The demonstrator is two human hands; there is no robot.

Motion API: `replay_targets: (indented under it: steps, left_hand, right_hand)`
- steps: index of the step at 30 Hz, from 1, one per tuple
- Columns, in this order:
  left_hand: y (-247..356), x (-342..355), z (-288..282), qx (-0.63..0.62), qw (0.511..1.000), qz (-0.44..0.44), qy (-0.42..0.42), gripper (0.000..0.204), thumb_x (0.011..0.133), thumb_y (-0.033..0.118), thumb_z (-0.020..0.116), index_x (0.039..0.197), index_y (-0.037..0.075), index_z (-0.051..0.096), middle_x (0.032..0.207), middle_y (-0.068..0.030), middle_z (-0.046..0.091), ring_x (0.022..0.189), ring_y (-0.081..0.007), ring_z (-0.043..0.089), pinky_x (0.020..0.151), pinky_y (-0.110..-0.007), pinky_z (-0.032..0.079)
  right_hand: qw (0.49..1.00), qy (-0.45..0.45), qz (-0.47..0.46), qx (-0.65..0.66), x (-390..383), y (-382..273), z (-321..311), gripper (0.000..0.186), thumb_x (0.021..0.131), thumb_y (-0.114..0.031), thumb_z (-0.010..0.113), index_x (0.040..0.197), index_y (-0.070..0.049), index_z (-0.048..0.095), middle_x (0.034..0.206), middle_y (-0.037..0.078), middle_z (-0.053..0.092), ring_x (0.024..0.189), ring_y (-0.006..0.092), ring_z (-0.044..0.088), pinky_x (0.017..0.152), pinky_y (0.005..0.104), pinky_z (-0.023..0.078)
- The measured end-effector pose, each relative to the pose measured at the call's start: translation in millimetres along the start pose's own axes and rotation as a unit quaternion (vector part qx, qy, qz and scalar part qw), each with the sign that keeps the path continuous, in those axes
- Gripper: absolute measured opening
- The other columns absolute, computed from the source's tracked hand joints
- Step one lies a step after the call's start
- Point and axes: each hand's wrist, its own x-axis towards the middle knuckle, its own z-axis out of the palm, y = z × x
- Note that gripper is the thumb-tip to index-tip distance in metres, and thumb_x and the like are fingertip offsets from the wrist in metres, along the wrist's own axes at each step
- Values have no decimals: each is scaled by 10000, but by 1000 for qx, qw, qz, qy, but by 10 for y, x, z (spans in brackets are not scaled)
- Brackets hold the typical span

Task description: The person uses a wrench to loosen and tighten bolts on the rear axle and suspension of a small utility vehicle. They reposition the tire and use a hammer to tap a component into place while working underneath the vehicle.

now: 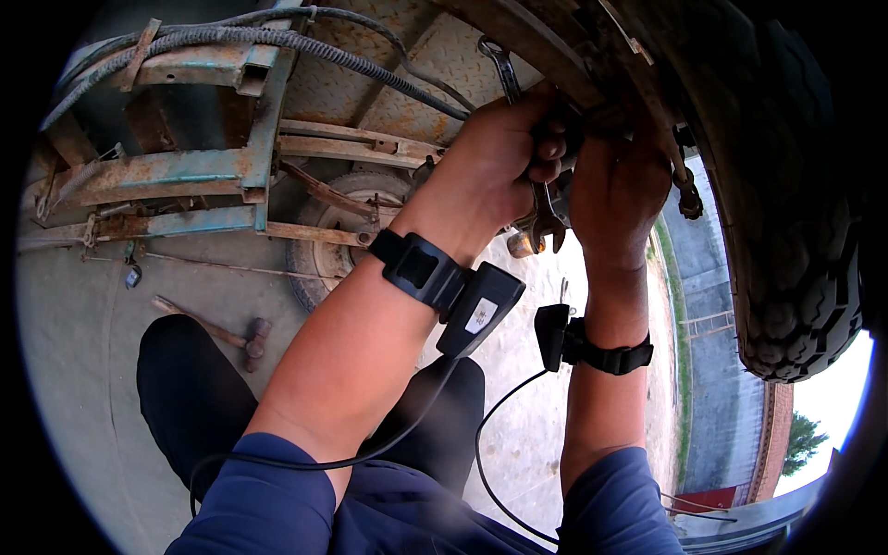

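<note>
My left hand (499, 153) is closed around a combination wrench (547, 222) under the vehicle's rusty frame. The open jaw hangs below my fingers, while the ring end sticks out above the hand. Beside it, my right hand (618, 190) reaches up among the dark metal parts close to the big tyre. Its fingers are hidden behind the hand and the frame, so I cannot see what they touch. Both wrists wear black straps with small boxes and cables.
A knobby black tyre (786, 231) fills the right side. Rusty blue-green frame bars (176, 171) and a corrugated hose (314, 51) run at the upper left. Another wheel (324, 231) stands beyond. A hammer (254, 344) lies on the concrete floor (83, 370) by my knee.
</note>
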Motion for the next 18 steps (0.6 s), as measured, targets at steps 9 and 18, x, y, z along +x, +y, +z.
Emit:
replay_targets:
  steps: [9, 18]
  left_hand:
    - [-52, -29, 21, -14, 999, 37, 30, 242, 1024, 268, 491, 982, 52, 592, 749, -15, 582, 574, -80, 484, 452, -204, 350]
    - [-63, 12, 192, 8, 995, 15, 94, 387, 1050, 366, 376, 827, 92, 534, 560, 2, 479, 470, -91, 407, 432, -236, 278]
  right_hand:
    - [995, 24, -77, -50, -48, -7, 22, 417, 853, -28, 460, 1247, 53, 570, 1042, 195, 663, 898, 252, 653, 816, 323, 493]
    - [1000, -19, -14, -15, -5, 78, -28, 430, 848, -38, 473, 1259, 45, 570, 956, 195, 685, 787, 249, 673, 721, 334, 516]
